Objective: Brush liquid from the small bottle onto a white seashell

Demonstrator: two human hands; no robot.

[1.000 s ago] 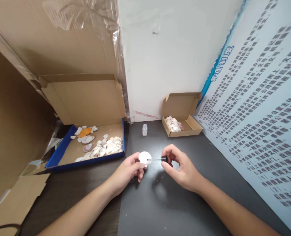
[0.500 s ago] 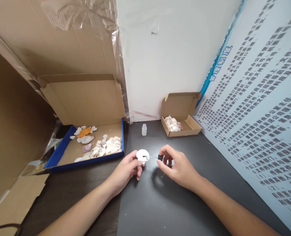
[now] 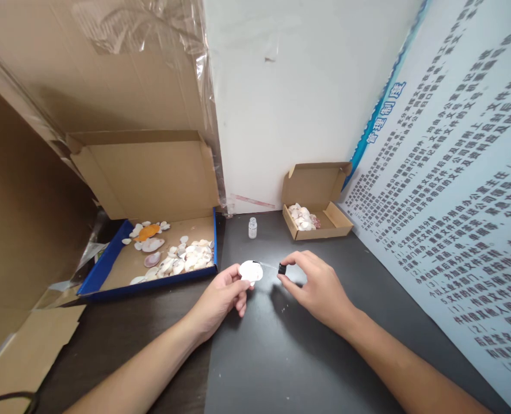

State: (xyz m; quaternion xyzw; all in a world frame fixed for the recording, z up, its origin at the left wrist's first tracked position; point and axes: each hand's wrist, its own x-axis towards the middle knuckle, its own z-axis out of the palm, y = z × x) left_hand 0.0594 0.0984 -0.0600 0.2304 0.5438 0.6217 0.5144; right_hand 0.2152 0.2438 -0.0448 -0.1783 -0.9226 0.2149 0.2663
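Between thumb and fingers, my left hand (image 3: pixel 226 292) holds a white shell (image 3: pixel 251 272) above the dark table. My right hand (image 3: pixel 311 286) pinches the black cap of a small brush (image 3: pixel 282 268). A thin clear stem runs left from the cap, and its dark tip is at the upper edge of the shell; whether it touches, I cannot tell. Behind the hands stands a small clear glass bottle (image 3: pixel 252 229) with a label and no cap on it.
To the left, an open blue-edged cardboard box (image 3: pixel 126 265) holds many loose shells (image 3: pixel 190 257) and an orange one (image 3: pixel 148 232). A smaller open carton (image 3: pixel 333 224) with shells sits at the back right. Walls enclose the table at the back and sides.
The brush tip has moved up from the middle of the shell to its upper edge, as my right hand raised the cap slightly. My left hand has barely moved.
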